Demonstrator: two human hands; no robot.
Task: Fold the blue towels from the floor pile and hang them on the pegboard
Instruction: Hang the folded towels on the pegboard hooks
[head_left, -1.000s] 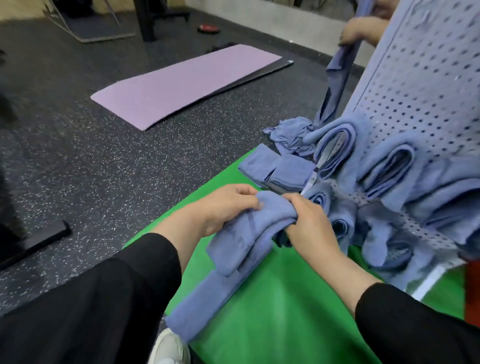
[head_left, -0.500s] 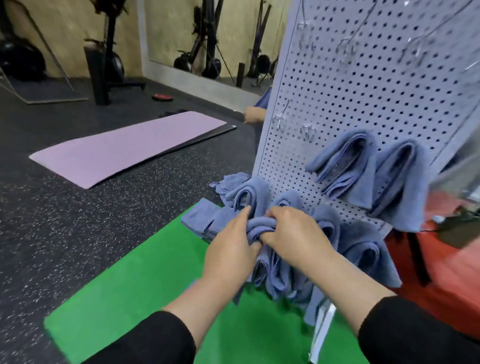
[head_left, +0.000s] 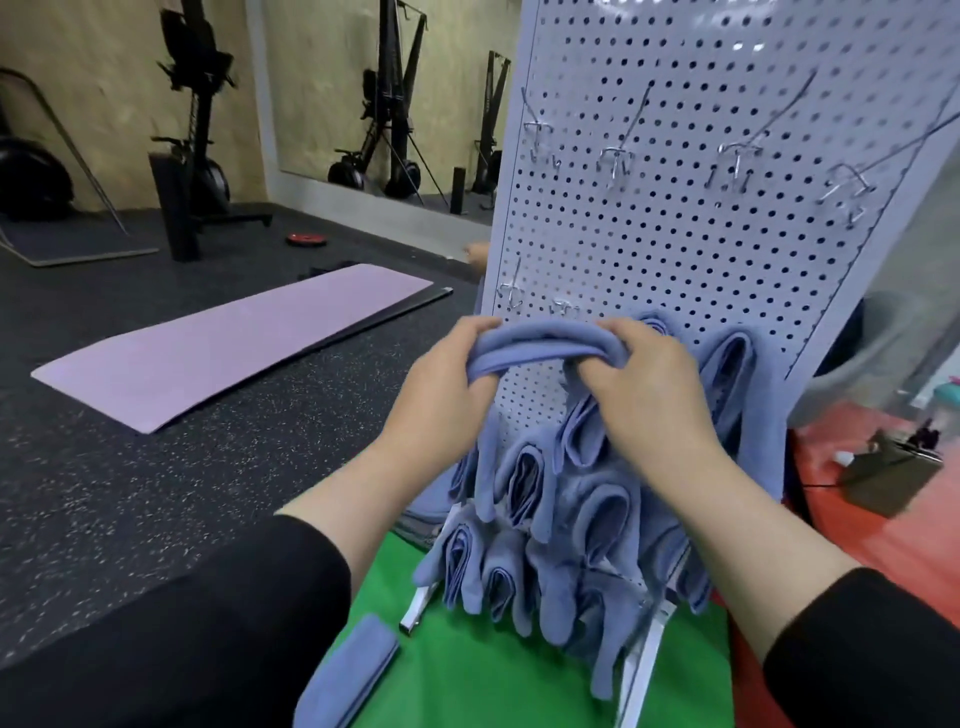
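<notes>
Towel in hand: a folded blue towel (head_left: 545, 345) is stretched as a thick band between both hands, held up in front of the lower part of the pegboard (head_left: 701, 218).
Left hand (head_left: 441, 384): fingers curled over the top of the band's left end, thumb under it, gripping; the loose end of the cloth hangs down below these fingers.
Right hand (head_left: 644, 384): fingers wrapped round the band's right end, thumb tucked beneath, gripping.
Bare hooks (head_left: 563, 306): two small metal hooks sit on the board just above and behind the band, between the two sets of fingers; a row of larger hooks (head_left: 615, 161) stands well above them.
Hung towels (head_left: 561, 519): many folded blue towels already hang in looped rows on the board below the fingers, and two more (head_left: 737, 384) hang just right of the right fingers.
Towel on the mat: one folded blue towel (head_left: 348, 670) lies on the green mat (head_left: 478, 675), well below the left fingers, near the black sleeve (head_left: 218, 623).
Floor: dark speckled floor (head_left: 130, 493) with a pink mat (head_left: 234, 343) far left of the left fingers.
Background: exercise machines (head_left: 192, 130) and a mirror (head_left: 384, 93) stand along the far wall.
Right side: a red surface (head_left: 883, 540) carries a small dark box (head_left: 888, 467), right of the right fingers.
</notes>
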